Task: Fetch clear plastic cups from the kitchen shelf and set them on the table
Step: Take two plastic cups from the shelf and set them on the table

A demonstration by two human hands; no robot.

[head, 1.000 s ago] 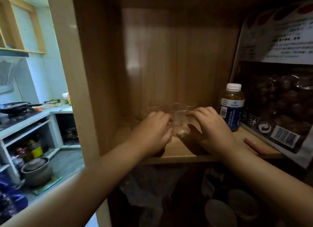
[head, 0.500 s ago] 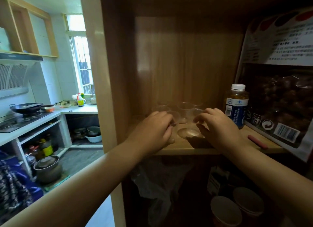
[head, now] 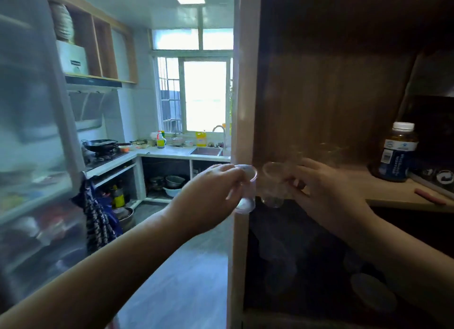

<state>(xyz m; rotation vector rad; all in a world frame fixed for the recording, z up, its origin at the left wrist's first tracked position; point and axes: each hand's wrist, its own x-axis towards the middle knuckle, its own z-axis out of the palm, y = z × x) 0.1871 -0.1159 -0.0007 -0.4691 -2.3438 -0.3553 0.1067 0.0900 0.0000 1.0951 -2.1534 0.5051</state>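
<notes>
L hand (head: 211, 188) grips a clear cup (head: 246, 189), upright, in front of shelf-unit side panel (head: 242, 83). R hand (head: 326, 193) grips a 2nd clear cup (head: 273, 185) just beside the 1st, at front edge of wooden shelf (head: 383, 193). More cups (head: 326, 150) faint at shelf back. White-capped bottle (head: 396, 153) stands on shelf at right, red stick (head: 430, 196) near it. Kitchen w/ window (head: 205, 95) & wok (head: 100, 144) behind, blurry.

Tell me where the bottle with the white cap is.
Head view, far right: the bottle stands upright on the wooden shelf, to the right of the right hand.
</notes>
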